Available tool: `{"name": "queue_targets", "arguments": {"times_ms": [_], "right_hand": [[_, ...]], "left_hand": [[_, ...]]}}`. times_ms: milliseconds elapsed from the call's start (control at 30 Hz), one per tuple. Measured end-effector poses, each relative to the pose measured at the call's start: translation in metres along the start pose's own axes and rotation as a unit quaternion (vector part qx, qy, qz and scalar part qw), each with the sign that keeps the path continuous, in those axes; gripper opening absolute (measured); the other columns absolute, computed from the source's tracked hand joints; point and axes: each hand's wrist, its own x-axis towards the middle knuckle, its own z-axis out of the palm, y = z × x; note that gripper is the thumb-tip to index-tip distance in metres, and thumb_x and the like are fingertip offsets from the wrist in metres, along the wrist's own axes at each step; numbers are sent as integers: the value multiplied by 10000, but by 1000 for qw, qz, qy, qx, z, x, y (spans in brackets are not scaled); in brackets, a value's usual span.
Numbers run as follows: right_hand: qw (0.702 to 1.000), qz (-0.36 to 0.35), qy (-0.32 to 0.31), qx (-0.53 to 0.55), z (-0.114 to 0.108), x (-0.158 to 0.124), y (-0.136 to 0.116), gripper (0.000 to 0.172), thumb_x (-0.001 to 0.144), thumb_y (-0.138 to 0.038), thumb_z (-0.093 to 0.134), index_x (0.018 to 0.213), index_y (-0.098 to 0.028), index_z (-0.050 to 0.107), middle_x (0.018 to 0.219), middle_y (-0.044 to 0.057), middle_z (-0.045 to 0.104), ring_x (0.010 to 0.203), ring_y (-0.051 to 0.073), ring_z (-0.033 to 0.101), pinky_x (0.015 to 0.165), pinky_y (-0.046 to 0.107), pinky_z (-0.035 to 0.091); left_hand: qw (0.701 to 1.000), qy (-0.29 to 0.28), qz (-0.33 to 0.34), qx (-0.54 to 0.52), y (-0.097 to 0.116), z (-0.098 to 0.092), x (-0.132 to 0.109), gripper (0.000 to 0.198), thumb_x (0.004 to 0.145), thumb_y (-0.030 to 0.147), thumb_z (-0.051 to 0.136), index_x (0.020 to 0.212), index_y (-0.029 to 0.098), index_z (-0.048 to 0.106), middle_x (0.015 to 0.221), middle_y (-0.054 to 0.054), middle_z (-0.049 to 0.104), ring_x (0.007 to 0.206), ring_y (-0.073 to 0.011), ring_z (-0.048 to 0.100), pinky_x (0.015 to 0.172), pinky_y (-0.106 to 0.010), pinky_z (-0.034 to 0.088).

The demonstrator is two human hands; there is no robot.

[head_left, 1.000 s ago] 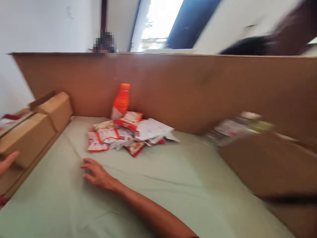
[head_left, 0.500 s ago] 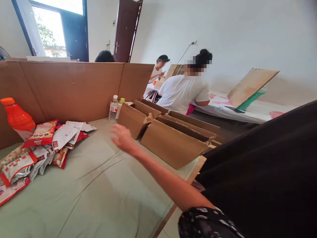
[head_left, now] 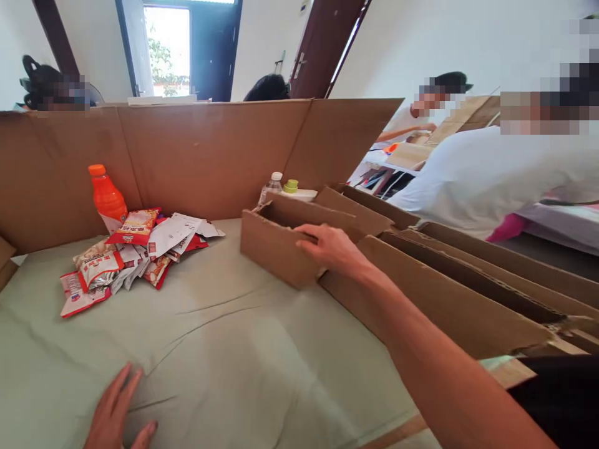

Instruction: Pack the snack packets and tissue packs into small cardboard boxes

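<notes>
My right hand (head_left: pixel 330 249) is closed over the upper edge of a small open cardboard box (head_left: pixel 276 249), its fingertips partly hidden by the wall. This box stands at the near left of several open cardboard boxes (head_left: pixel 430 293). My left hand (head_left: pixel 116 411) hovers over or rests on the pale green cloth (head_left: pixel 224 374) at the bottom left, fingers spread and holding nothing. Ahead of it lies a heap of snack packets (head_left: pixel 135 249), red and white, some showing their pale backs. Behind the heap stands an orange bottle (head_left: pixel 108 196) with an orange cap.
A tall cardboard screen (head_left: pixel 206 149) runs along the table's far side. By it stand a clear bottle (head_left: pixel 271 187) and a container with a green lid (head_left: pixel 291 186). Co-workers sit beyond, one in a white shirt (head_left: pixel 482 168) at the right.
My right hand has moved from above the cloth onto the small box's edge, and that box now sits turned and nearer. My left hand has come into view. The camera has swung right-to-left.
</notes>
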Motion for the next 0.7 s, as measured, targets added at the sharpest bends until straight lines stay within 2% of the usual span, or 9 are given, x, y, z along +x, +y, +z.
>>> {"name": "queue_targets", "arguments": {"times_ms": [67, 167, 267, 333, 433, 500, 567, 633, 700], "right_hand": [[997, -60, -31, 29, -1, -33, -38, 214, 934, -238, 603, 1095, -211, 742, 961, 82, 783, 820, 246, 720, 707, 350, 535], [966, -222, -83, 106, -2, -78, -106, 189, 1006, -209, 533, 1063, -215, 714, 958, 65, 768, 882, 201, 703, 798, 331, 526], [930, -315, -102, 159, 0, -103, -164, 227, 1041, -141, 464, 1014, -187, 685, 881, 60, 731, 848, 174, 667, 816, 329, 482], [916, -347, -99, 175, 3, -108, -188, 255, 1041, -111, 434, 1003, -176, 678, 869, 59, 719, 842, 171, 656, 810, 336, 459], [900, -379, -107, 187, 11, -110, -206, 265, 1029, -104, 427, 1010, -177, 681, 860, 54, 713, 817, 166, 647, 779, 334, 438], [898, -380, -113, 193, 17, -110, -211, 232, 1019, -119, 461, 1031, -183, 684, 878, 52, 723, 823, 169, 647, 781, 336, 433], [904, -367, -101, 195, 24, -111, -214, 202, 1009, -136, 502, 1073, -186, 687, 912, 55, 742, 839, 177, 654, 781, 341, 429], [912, -353, -81, 194, 30, -112, -216, 200, 994, -148, 538, 1114, -188, 692, 944, 57, 761, 854, 187, 663, 781, 350, 426], [918, -340, -77, 189, 33, -111, -217, 201, 980, -159, 569, 1126, -191, 703, 975, 59, 775, 876, 196, 675, 791, 357, 432]], "left_hand": [[998, 5, -46, -32, 1, -12, 6, 666, 982, 405, 551, 1599, 276, 336, 1483, -146, 590, 1234, -308, 681, 872, -426, 650], [991, 47, -83, -93, 10, -38, 23, 692, 977, 400, 583, 1606, 269, 325, 1565, -170, 492, 1361, -345, 581, 1016, -530, 589], [976, 79, -69, -191, 27, -69, 40, 794, 935, 257, 665, 1626, 256, 273, 1683, -156, 320, 1532, -330, 374, 1210, -551, 414], [962, 88, -44, -253, 38, -89, 47, 827, 929, 159, 630, 1640, 246, 217, 1712, -146, 254, 1572, -312, 298, 1258, -530, 347], [961, 81, 4, -266, 46, -110, 56, 740, 926, 102, 536, 1611, 181, 267, 1649, -162, 378, 1558, -286, 325, 1251, -478, 370], [970, 96, 45, -220, 45, -116, 61, 634, 910, 90, 507, 1529, 150, 384, 1445, -153, 602, 1463, -259, 458, 1205, -443, 424], [976, 130, 65, -164, 41, -117, 66, 509, 887, 52, 490, 1379, 179, 517, 1164, -92, 728, 1281, -234, 590, 1116, -411, 486], [978, 160, 58, -122, 37, -115, 70, 413, 848, 3, 491, 1190, 207, 601, 984, -47, 732, 1126, -231, 633, 1011, -392, 517], [979, 171, 48, -101, 35, -113, 72, 361, 803, -22, 499, 1052, 205, 626, 938, -47, 715, 1044, -247, 632, 946, -406, 514]]}}
